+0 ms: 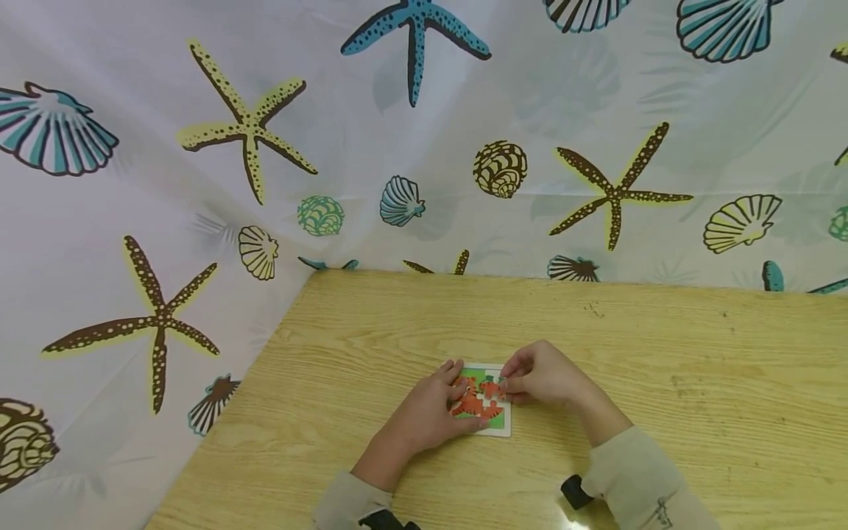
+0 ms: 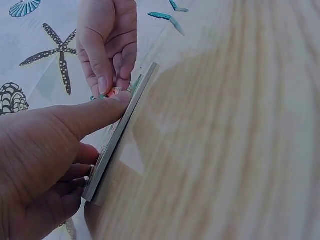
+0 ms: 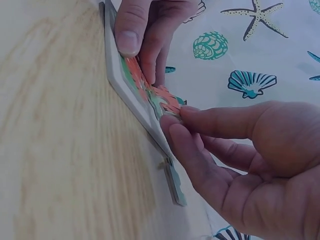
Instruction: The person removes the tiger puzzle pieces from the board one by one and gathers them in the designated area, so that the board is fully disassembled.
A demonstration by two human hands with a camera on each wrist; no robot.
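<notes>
A small jigsaw puzzle (image 1: 497, 422) with an orange striped animal on green, in a white-rimmed tray (image 3: 131, 95), lies flat on the table. My left hand (image 1: 433, 412) holds it from the left. The left thumb (image 2: 102, 114) lies over the near part, and the fingers bend at the far and left sides. At the puzzle's right side my right hand (image 1: 546, 374) pinches an orange and green puzzle piece (image 3: 172, 103) between thumb and forefinger. This piece is just over the picture; whether it touches the tray is hidden by the fingertips.
Another thin puzzle piece (image 3: 174, 185) lies on the wooden table (image 1: 695, 390) beside the tray, below the right hand. A white cloth (image 1: 437, 147) printed with starfish and shells hangs along the table's back and left edges. A black strap (image 1: 575, 492) shows at the right sleeve.
</notes>
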